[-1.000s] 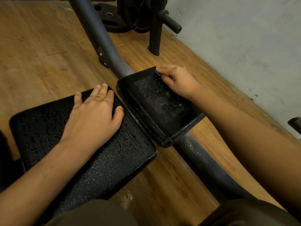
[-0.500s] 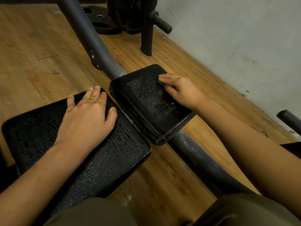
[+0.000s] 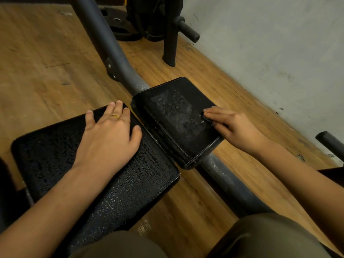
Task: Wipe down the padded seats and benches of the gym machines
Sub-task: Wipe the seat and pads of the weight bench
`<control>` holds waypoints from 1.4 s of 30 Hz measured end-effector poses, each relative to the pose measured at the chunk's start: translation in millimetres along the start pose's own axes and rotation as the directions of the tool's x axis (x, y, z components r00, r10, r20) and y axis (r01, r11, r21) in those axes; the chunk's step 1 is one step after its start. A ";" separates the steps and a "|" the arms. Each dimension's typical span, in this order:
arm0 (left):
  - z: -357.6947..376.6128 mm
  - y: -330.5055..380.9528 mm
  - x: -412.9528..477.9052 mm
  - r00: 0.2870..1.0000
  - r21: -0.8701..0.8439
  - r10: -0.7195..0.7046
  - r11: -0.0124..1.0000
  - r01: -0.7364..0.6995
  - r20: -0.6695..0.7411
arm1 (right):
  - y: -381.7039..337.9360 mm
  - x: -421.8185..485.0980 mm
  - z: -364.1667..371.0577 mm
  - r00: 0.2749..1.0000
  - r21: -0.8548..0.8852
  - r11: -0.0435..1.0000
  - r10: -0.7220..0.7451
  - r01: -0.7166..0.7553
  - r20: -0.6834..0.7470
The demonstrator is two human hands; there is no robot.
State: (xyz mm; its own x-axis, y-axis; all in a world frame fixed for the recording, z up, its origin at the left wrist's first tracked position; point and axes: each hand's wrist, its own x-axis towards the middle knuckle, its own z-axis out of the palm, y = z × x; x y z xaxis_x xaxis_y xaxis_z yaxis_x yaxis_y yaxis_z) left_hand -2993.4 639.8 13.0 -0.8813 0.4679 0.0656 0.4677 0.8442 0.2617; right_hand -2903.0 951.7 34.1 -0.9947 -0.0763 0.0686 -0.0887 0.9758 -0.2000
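Two black padded surfaces sit side by side, both beaded with water drops. My left hand [image 3: 109,135] rests flat, fingers spread, on the larger seat pad [image 3: 130,183] at lower left. The smaller tilted pad [image 3: 173,116] sits on the grey frame tube to its right. At this pad's right edge, my right hand [image 3: 232,127] presses a small dark cloth [image 3: 207,119] under its fingertips. Most of the cloth is hidden by the fingers.
The grey frame tube [image 3: 104,43] runs diagonally from the top to the lower right. A black stand with a peg [image 3: 188,31] and weight plates [image 3: 119,27] sit at the back. A grey wall [image 3: 270,53] borders the wooden floor on the right. My knees fill the bottom edge.
My right hand slid with the cloth from the small pad's far top corner down along its right side toward me. The left hand stayed flat on the seat pad.
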 end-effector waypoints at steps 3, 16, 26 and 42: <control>0.7 -0.5 -0.4 1.000 0.002 -0.001 1.000 0.001 -0.002 | -6.2 33.2 7.2 1.000 -0.028 0.999 -0.027 0.027 0.000; -2.2 1.6 -1.7 1.000 0.004 -0.015 1.000 0.015 0.001 | -16.9 66.1 11.3 1.000 0.048 0.999 0.018 -0.017 -0.020; -4.3 3.0 -3.0 1.000 0.004 -0.017 1.000 0.017 0.017 | -19.9 89.4 16.7 0.996 0.040 0.996 0.086 -0.085 -0.026; -3.5 3.1 -2.7 1.000 0.009 -0.019 1.000 0.019 0.020 | -22.9 22.9 5.8 0.998 0.020 0.998 0.057 -0.057 -0.004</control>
State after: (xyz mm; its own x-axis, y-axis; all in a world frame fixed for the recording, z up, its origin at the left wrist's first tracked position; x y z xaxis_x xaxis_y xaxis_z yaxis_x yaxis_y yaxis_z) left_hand -2989.8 640.3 16.9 -0.8885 0.4571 0.0410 0.4517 0.8552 0.2541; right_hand -2924.0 926.4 34.6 -0.9979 -0.0197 0.0615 -0.0329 0.9743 -0.2228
